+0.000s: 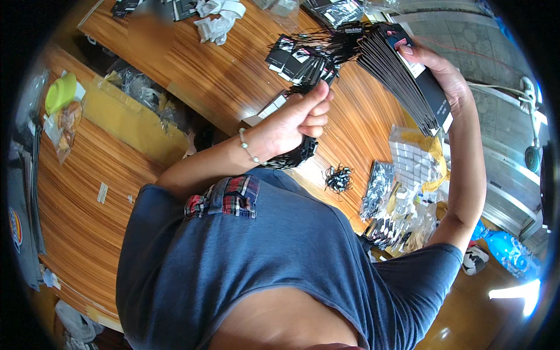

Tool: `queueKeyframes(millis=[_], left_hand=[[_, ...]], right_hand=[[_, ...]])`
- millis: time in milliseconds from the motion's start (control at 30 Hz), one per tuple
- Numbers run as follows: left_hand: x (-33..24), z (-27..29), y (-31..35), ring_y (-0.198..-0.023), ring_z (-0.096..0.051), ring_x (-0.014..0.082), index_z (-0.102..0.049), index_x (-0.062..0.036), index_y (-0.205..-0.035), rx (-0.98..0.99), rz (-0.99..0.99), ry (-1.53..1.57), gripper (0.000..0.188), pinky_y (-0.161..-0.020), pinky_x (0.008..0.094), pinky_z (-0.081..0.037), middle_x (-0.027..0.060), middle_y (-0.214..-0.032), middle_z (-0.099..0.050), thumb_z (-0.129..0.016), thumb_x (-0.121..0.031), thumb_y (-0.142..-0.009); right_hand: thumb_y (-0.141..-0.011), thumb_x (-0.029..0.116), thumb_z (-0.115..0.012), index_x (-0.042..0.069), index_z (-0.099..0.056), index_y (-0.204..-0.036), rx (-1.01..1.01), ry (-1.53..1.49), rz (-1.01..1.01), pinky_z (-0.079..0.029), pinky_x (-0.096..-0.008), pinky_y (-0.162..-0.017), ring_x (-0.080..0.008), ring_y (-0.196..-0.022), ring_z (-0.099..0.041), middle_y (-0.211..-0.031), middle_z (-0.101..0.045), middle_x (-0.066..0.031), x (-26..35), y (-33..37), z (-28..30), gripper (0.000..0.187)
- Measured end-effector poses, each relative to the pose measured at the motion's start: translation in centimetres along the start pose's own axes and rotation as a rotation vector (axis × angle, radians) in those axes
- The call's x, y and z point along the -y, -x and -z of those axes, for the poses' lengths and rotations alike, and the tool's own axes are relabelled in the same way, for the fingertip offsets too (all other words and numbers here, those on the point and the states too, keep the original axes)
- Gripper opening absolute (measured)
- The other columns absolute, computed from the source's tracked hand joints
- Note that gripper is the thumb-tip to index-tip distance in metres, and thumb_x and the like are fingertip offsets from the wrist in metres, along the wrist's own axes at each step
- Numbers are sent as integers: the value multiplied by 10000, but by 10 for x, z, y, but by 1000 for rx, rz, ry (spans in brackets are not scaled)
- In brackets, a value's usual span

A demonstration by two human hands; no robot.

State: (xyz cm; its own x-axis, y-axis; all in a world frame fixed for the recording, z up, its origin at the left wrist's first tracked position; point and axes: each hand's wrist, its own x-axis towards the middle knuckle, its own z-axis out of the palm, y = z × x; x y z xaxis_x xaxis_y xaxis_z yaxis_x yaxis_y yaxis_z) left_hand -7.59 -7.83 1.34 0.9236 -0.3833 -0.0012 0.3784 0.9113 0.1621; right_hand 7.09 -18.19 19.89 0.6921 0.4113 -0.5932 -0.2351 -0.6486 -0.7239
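Note:
My right hand (443, 73) grips a thick, fanned stack of black hang tags (402, 81), its thumb on the front tag's white and pink label. Black strings (341, 44) run from the stack's top toward the left. My left hand (300, 119), with a beaded bracelet at the wrist, is closed in a fist around a bundle of black strings (294, 157), which hangs out below it. Just beyond that fist, more black tags with white labels (300, 61) lie spread on the wooden table (221, 76). A small heap of black string pieces (338, 178) rests nearer to me.
At right stand a clear bag of white pieces (417, 157) and a dark plastic-wrapped pack (378, 186). Crumpled white paper (219, 20) lies at the far edge. A lime-green item (61, 93) and bagged food (69, 122) sit at left. A blue bottle (510, 254) is low right.

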Motion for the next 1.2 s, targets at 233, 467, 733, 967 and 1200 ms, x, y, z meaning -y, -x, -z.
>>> queueKeyframes(millis=[233, 467, 733, 967, 1200], left_hand=[[-1, 6, 7, -512, -221, 23, -459, -109, -855, 176, -257, 122, 453, -481, 164, -209, -85, -589, -209, -564, -529, -722], [-16, 10, 18, -526, -250, 35, -392, -147, -667, 75, -348, 166, 459, -509, 181, -250, -85, -584, -242, -552, -577, -660], [-18, 17, 21, -518, -262, 35, -479, -140, -732, -53, -416, 126, 450, -509, 184, -262, -88, -583, -239, -553, -581, -681], [-18, 17, 20, -573, -374, 27, -533, -133, -1066, -207, -449, 5, 585, -532, 175, -321, -73, -721, -505, -498, -603, -720], [-25, 18, 19, -751, -529, 52, -547, -160, -944, -273, -477, -41, 435, -659, 207, -432, -51, -829, -551, -506, -555, -764]], right_hand=[[-698, 297, -653, 9, -516, -1098, 147, 82, -2, -462, -244, -712, -127, -765, -575, -906, -595, -76, 20, 13, -56, 512], [-644, 303, -682, -8, -394, -1224, 184, 61, 26, -441, -230, -775, -148, -851, -564, -1026, -564, -97, 16, 34, -73, 718], [-560, 297, -727, -14, -357, -1263, 74, 7, -74, -415, -268, -851, -197, -931, -546, -1091, -539, -115, 13, 51, -65, 853], [-512, 310, -725, -7, -331, -1285, 58, 34, -118, -407, -279, -874, -208, -966, -538, -1106, -532, -117, 2, 68, -63, 924], [-589, 242, -699, 24, -350, -1277, 176, -80, -118, -338, -254, -915, -173, -1002, -505, -1089, -537, -78, -16, 74, -58, 802]])
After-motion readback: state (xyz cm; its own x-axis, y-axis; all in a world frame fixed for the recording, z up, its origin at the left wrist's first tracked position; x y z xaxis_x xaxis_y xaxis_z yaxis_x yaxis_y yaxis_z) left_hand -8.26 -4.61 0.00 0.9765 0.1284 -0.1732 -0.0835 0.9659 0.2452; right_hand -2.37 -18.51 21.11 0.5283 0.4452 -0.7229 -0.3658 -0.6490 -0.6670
